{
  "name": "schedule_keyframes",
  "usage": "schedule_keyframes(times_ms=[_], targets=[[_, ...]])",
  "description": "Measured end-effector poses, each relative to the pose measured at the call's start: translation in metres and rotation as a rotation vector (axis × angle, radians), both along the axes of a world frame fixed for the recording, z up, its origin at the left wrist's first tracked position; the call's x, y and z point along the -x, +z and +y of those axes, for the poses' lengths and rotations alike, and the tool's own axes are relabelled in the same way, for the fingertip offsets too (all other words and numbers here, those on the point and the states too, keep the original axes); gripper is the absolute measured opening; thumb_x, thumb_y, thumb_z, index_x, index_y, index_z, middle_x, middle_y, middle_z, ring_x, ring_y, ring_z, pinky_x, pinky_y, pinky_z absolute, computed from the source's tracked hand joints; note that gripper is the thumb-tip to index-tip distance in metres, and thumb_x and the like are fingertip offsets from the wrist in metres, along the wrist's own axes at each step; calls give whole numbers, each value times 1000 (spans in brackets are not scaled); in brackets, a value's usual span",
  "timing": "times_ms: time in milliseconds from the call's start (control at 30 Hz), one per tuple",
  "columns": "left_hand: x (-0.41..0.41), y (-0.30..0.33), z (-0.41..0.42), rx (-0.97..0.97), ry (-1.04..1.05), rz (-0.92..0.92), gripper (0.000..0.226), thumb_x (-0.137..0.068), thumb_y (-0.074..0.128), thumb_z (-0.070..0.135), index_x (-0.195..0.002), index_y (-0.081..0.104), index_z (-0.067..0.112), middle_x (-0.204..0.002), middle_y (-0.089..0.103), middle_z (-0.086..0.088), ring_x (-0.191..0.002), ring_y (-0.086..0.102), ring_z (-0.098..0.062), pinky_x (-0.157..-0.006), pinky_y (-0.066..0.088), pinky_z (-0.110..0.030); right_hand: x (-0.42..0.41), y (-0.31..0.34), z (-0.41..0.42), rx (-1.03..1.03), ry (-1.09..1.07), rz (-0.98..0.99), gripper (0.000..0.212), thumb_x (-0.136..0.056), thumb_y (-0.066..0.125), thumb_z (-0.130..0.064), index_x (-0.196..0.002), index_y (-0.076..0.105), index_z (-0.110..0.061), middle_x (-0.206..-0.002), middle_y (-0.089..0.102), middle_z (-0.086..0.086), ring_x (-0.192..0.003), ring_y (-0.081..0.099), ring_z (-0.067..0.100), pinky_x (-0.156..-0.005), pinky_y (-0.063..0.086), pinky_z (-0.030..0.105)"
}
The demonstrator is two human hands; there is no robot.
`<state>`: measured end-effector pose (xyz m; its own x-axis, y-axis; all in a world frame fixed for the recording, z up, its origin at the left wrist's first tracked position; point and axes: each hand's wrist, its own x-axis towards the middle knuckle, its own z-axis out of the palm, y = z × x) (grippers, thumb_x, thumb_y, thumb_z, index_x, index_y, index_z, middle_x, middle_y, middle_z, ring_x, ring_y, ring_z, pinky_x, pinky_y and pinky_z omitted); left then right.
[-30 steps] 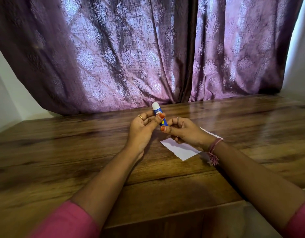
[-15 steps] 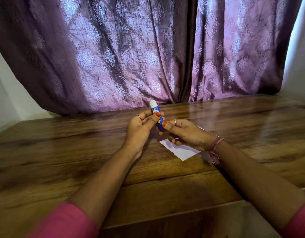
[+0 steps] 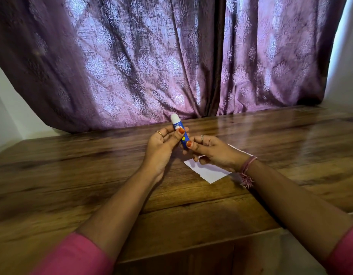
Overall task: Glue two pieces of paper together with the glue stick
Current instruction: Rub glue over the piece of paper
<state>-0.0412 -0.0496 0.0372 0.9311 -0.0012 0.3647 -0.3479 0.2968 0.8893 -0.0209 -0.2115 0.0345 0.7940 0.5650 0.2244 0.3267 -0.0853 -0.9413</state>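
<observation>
Purple curtain (image 3: 132, 62) behind wooden table (image 3: 72, 175); left hand (image 3: 161, 147) and right hand (image 3: 213, 153) pinch glue stick (image 3: 179, 132).

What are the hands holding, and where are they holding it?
Both hands hold the glue stick. The left hand pinches the middle of its blue tube; the right hand pinches its bottom end. The white top is free.

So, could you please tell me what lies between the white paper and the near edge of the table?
In the head view, only bare wood of the table lies between the white paper and the near edge; the right forearm passes above it to the right.
</observation>
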Motion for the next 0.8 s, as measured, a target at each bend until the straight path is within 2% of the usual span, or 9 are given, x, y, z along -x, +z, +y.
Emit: schedule_keyframes(times_ms=[100,167,300,433,533,633,733,800], targets=[[0,0,0,-24,-5,-20,10,-89,58,12,-96,64,9,-87,74,-5,-56,59,-18,-55,55,-26,-1,-1,1,-22,31,75,24,-100,43,-24,-107,61,-10,-91,65,1,-63,55,1,-58,37,17],[0,-1,1,-37,1,-23,11,-89,58,13,-96,65,9,-89,74,-5,-56,59,-17,-56,55,-26,-1,-2,2,-31,42,108,24,-100,43,-24,-107,61,-11,-91,65,2,-65,57,2,-57,38,17],[-4,-2,3,-26,10,-7,12,-88,59,11,-98,66,8,-93,74,-7,-79,68,-19,-79,55,-36,-3,-1,1,14,-77,34,17,-93,58,-27,-104,64,-15,-86,66,-2,-67,58,0,-59,40,16],[-6,-5,1,-33,-7,16,14,-88,60,10,-101,65,9,-99,73,-7,-87,70,-21,-80,57,-39,-5,0,2,29,-166,-40,18,-81,74,-20,-95,63,-14,-80,65,-3,-64,58,-1,-56,39,16],[-6,-6,0,-39,-9,19,13,-88,60,10,-101,65,9,-103,72,-9,-94,68,-27,-88,51,-48,-6,-1,3,18,-164,-80,9,-83,72,-17,-87,64,-16,-80,65,3,-64,56,1,-53,36,16],[-6,-6,2,-59,-7,16,13,-88,60,11,-101,65,10,-106,72,-10,-96,67,-29,-92,49,-52,-5,0,2,17,-117,-105,6,-88,66,-14,-93,65,-11,-76,65,-4,-58,57,-5,-52,34,14],[-6,-6,2,-54,-24,22,15,-89,59,10,-103,64,9,-108,70,-13,-97,66,-31,-87,52,-52,-4,2,1,54,-88,-132,10,-92,59,-13,-100,64,-10,-79,64,-3,-61,59,-6,-54,36,13],[-7,-6,2,-44,-34,23,16,-89,58,10,-105,63,7,-108,70,-13,-93,68,-28,-80,57,-47,-4,2,1,74,-86,-138,12,-94,55,-13,-103,63,-8,-81,62,-1,-64,59,-4,-55,37,13]])
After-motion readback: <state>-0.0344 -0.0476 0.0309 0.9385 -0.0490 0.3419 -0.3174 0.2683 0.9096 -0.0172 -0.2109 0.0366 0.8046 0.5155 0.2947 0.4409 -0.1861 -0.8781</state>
